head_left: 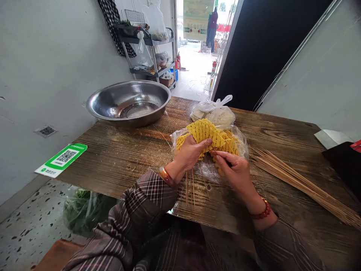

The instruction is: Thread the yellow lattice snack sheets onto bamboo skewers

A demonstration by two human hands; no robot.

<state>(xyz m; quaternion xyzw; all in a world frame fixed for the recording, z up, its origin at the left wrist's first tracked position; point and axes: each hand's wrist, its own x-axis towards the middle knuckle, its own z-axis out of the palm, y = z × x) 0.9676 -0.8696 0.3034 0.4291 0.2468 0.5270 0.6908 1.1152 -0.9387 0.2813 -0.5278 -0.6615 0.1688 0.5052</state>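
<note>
Wooden worktop (126,150) with yellow food and skewers, seen from above its near edge. The left hand (189,152), with an amber-coloured bangle (168,178) at the wrist, grips a yellow slit food sheet (205,131), the thumb lying across its front face and the fingers closed behind it. The sheet is held raised and arched over the middle of the worktop. The right hand (235,167), with a red bead bracelet (263,211), has its thumb and index fingertips together at the sheet's lower edge; whatever lies between them is too small to tell. Beneath and around the sheet, an open clear plastic bag (241,142) bears further yellow pieces (231,143). A few loose bamboo skewers (193,188) lie between the left hand and the near edge, pointing roughly towards that edge. A large skewer bundle (299,180) runs obliquely from right of the bag towards the near right corner. A tied plastic bag (216,113) with pale contents rests just beyond the open one, near the far edge. A stainless-steel basin (135,103) occupies the far left corner; a green-and-white QR-code card (63,159) lies at the left edge.
</note>
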